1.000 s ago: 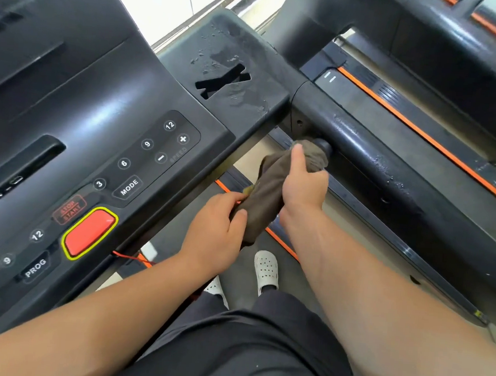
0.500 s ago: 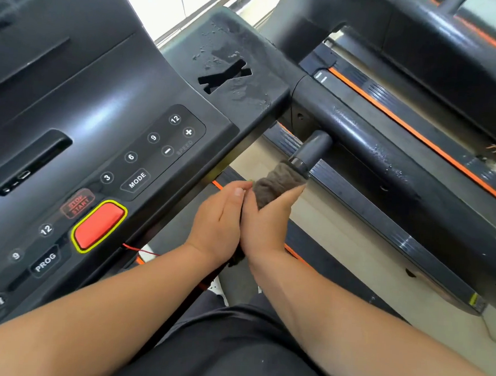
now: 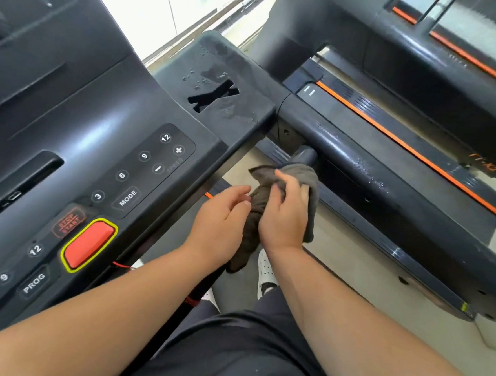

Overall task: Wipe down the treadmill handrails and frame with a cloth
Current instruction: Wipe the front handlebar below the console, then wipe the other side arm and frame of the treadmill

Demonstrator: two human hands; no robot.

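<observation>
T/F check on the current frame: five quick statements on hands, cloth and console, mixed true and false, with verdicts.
1. The right hand grips the cloth. True.
2. The cloth is white. False: it is dark grey-brown.
3. The left hand presses the red button. False: it is off the console, beside the cloth, fingers relaxed.
4. The cloth lies on the keypad. False: it hangs at the short black bar beside the handrail, held by the right hand.
5. A white shoe shows below the hands. True.
</observation>
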